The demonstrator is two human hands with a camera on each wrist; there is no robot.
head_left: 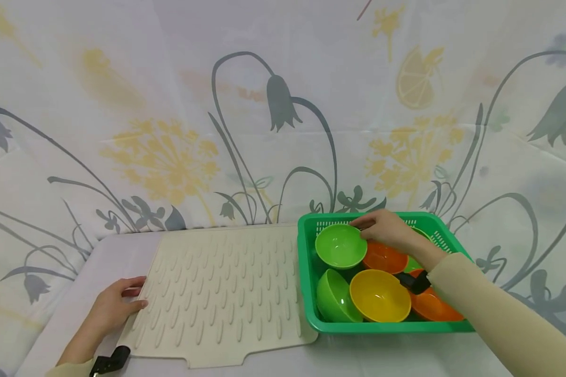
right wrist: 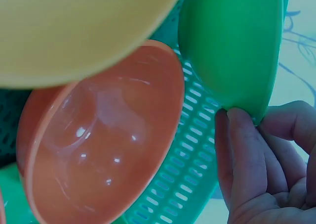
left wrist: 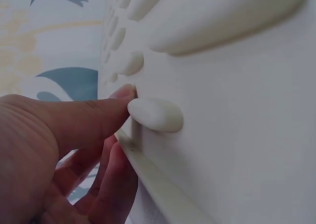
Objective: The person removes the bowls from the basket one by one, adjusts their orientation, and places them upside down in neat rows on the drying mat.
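Wrist views show what the head view hides: left hand (left wrist: pixel 64 150) pinches the mat (left wrist: pixel 237 105) edge, thumb on top, fingers under; right hand (right wrist: pixel 266 169) grips the rim of the green bowl (right wrist: pixel 234 46). This bowl (head_left: pixel 340 245), glossy and round, sits far left in the basket (head_left: pixel 306 293), just under the right hand (head_left: pixel 387 230)
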